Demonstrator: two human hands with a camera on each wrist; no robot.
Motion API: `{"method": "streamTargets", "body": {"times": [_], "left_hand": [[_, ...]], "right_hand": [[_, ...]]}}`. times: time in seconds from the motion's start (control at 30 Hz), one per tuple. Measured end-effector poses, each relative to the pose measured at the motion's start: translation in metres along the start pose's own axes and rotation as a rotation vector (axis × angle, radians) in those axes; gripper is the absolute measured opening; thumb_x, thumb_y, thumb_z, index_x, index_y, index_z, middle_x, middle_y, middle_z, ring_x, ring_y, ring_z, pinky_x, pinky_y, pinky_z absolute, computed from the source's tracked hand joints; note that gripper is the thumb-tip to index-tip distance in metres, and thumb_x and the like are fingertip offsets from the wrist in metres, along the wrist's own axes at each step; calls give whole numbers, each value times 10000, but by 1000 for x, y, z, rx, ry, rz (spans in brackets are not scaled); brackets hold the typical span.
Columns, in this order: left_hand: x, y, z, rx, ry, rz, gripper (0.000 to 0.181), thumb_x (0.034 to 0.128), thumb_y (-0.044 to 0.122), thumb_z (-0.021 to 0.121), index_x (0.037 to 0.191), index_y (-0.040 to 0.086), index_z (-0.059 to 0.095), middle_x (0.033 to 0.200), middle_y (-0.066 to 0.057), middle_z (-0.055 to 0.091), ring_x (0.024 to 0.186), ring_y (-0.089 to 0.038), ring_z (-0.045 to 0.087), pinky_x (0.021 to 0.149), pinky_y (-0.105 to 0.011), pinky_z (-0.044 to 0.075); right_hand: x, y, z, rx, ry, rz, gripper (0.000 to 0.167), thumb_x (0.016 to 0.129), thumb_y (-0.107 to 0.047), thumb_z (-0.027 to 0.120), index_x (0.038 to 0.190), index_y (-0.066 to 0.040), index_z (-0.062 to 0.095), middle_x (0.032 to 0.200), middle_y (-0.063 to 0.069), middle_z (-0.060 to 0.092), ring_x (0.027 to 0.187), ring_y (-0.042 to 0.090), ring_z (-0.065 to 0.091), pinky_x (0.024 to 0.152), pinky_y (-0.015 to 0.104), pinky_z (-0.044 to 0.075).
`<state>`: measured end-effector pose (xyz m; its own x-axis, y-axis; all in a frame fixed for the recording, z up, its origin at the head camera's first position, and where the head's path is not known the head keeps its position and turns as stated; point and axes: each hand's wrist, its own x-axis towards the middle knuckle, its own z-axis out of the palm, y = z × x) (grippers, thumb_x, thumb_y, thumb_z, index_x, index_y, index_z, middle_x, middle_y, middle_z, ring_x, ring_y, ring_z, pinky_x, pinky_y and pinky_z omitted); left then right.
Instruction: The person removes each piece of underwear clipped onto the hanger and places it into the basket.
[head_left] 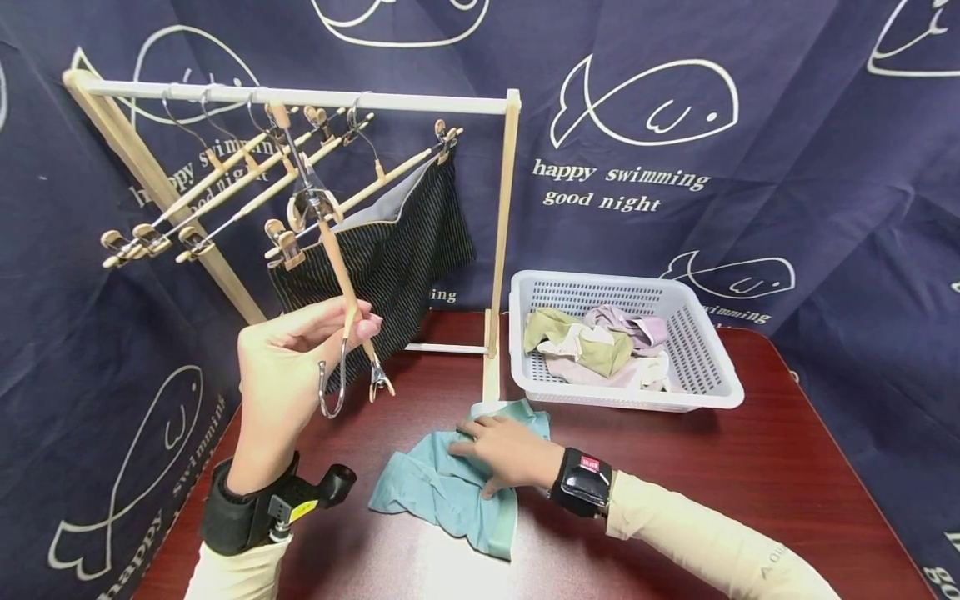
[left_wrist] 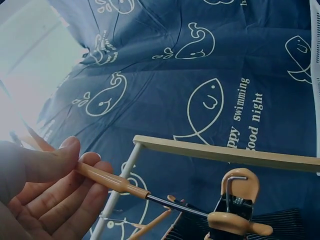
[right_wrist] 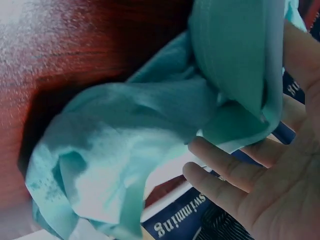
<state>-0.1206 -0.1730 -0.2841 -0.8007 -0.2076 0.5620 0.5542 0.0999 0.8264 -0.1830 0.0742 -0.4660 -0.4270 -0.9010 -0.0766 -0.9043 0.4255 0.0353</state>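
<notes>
Between the thumb and fingers of my left hand (head_left: 288, 354) is the wooden bar of a clip hanger (head_left: 341, 267), held up in front of the rack. Its metal hook hangs downward, and a wooden clip (left_wrist: 240, 202) shows in the left wrist view. My right hand (head_left: 506, 450) touches a rumpled teal garment (head_left: 442, 479) on the table, fingers spread. In the right wrist view those fingers (right_wrist: 220, 160) are fairly straight beside the teal fabric (right_wrist: 135, 135), which has a banded edge. Part of the garment is hidden under the hand.
A wooden rack (head_left: 504, 225) with a white rail stands at the back left, carrying several clip hangers. A dark striped garment (head_left: 390, 258) hangs from one. At the back right, a white basket (head_left: 705, 358) holds green, purple and pinkish garments on the reddish-brown table (head_left: 795, 467).
</notes>
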Motion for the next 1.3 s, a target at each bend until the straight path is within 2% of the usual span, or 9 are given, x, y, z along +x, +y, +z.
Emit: {"method": "streamTargets", "body": {"times": [0.23, 0.43, 0.53, 0.67, 0.87, 0.97, 1.13, 1.2, 1.3], "left_hand": [[-4, -3, 1, -35, 2, -4, 223, 801, -93, 770, 1021, -106, 733, 910, -76, 766, 817, -155, 750, 746, -216, 571], [-6, -7, -2, -22, -3, -17, 239, 809, -87, 766, 1042, -121, 720, 915, -52, 768, 819, -152, 750, 723, -207, 571], [-7, -9, -2, -36, -1, -29, 240, 807, -90, 766, 1041, -119, 720, 915, -59, 768, 818, -159, 750, 713, -204, 570], [-8, -10, -1, -43, -1, -36, 241, 809, -57, 781, 1040, -104, 729, 915, -67, 768, 818, -164, 751, 699, -195, 567], [-8, -11, -1, -33, -2, -40, 245, 816, -39, 782, 1048, -98, 730, 919, -58, 769, 818, -164, 751, 696, -191, 565], [-8, -11, 0, -30, 1, -42, 244, 813, -39, 785, 1045, -93, 733, 917, -61, 769, 815, -167, 751, 694, -189, 564], [-9, -12, 1, -21, 6, -51, 224, 824, -24, 781, 1034, -88, 738, 910, -65, 768, 807, -167, 751, 673, -174, 556], [-9, -13, 1, -16, 7, -58, 220, 826, -7, 786, 1029, -81, 742, 907, -60, 769, 807, -165, 751, 662, -171, 552], [-9, -14, 1, -26, 4, -58, 222, 828, 2, 788, 1027, -85, 741, 908, -64, 769, 812, -168, 751, 683, -185, 560]], "right_hand": [[4, 0, 3, 12, 16, -9, 662, 699, -354, 895, 1305, -251, 648, 1313, 103, 589, 1068, 249, 632, 858, 353, 552], [7, 3, 13, -40, 138, -67, 284, 766, -156, 797, 1027, -249, 731, 942, -3, 641, 756, 127, 632, 578, 267, 507], [8, 4, 12, -11, 170, -82, 246, 768, -22, 721, 907, -225, 720, 817, -26, 644, 690, 116, 625, 531, 249, 462], [10, 7, 8, 55, 183, -82, 340, 746, 106, 648, 845, -213, 708, 727, -52, 630, 646, 98, 602, 526, 229, 430], [8, 11, -3, 132, 179, -84, 371, 722, 150, 615, 797, -212, 653, 700, -71, 582, 613, 43, 506, 502, 207, 358], [6, 15, -12, 176, 209, -100, 351, 720, 147, 617, 798, -195, 636, 726, -64, 593, 620, 35, 497, 511, 203, 373], [0, 24, -39, 267, 268, -98, 364, 760, 118, 659, 967, -174, 724, 930, -42, 701, 786, 50, 636, 665, 202, 517], [-5, 28, -55, 311, 296, -95, 399, 770, 121, 671, 1060, -145, 738, 1019, -12, 718, 883, 91, 678, 762, 211, 546], [-13, 36, -78, 353, 357, -93, 438, 770, 140, 672, 1119, -116, 737, 1057, 17, 719, 942, 131, 692, 818, 222, 552]]}}
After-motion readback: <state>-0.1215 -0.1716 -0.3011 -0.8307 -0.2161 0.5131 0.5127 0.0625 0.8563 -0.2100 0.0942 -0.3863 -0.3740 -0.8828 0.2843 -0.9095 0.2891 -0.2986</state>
